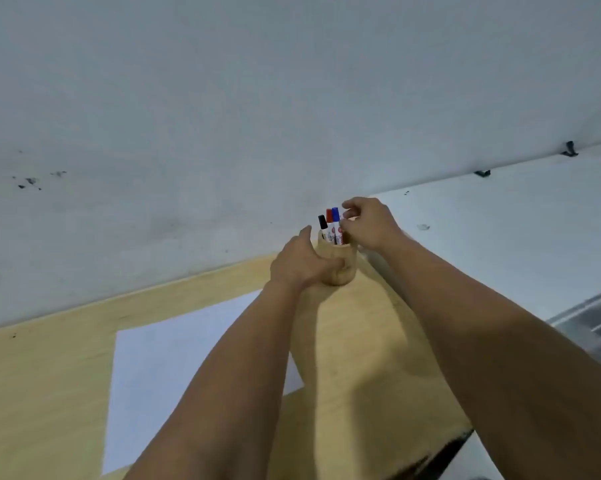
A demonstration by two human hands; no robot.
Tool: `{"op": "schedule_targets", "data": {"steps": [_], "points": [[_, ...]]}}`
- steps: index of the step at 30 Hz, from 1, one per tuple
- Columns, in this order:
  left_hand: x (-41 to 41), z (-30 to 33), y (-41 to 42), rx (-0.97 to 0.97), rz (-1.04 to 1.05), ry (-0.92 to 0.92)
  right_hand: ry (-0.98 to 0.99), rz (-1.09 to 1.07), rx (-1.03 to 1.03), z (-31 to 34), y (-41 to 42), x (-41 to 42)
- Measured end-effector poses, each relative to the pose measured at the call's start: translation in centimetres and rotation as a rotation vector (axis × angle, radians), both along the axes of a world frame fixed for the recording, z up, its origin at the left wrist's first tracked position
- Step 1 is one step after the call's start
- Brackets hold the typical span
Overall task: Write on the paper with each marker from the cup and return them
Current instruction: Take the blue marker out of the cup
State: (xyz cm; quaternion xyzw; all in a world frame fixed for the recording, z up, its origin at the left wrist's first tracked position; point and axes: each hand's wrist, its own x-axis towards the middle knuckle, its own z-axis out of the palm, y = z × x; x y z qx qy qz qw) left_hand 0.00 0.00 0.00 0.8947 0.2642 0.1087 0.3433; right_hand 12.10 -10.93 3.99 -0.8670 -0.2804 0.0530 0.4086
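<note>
fingers (348, 226) on markers (333, 223), round wooden cup (340, 268) gripped

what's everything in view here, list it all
cup: 1, light wood, far end of the table by the wall
black marker: 1, white barrel with black cap, upright in the cup, leftmost
red marker: 1, red cap, upright in the cup, middle
blue marker: 1, blue cap, upright in the cup, next to the right fingers
paper: 1, white, flat on the table, near-left of the cup
table: 1, light wood, set against the wall
wall: 1, pale grey, scuffed, behind the table
left hand: 1, wrapped around the cup's left side
right hand: 1, fingers curled at the marker tops; grip unclear
</note>
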Motion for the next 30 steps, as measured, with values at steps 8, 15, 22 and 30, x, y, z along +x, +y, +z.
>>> {"op": "schedule_targets", "data": {"steps": [8, 15, 22, 30], "points": [[1.7, -3.4, -0.9, -0.341, -0.001, -0.318, 0.112, -0.004, 0.147, -2.8, 0.8, 1.5], [2.1, -3.3, -0.3, -0.251, -0.009, -0.275, 0.162, -0.021, 0.226, -3.2, 0.6, 1.7], [1.4, -1.8, 0.0, -0.207, -0.041, -0.136, 0.138, -0.068, 0.372, 1.8, -1.0, 0.8], [-4.2, 5.2, 1.9, 0.027, 0.036, -0.068, 0.137, 0.104, 0.530, 9.6, -1.4, -3.9]]}}
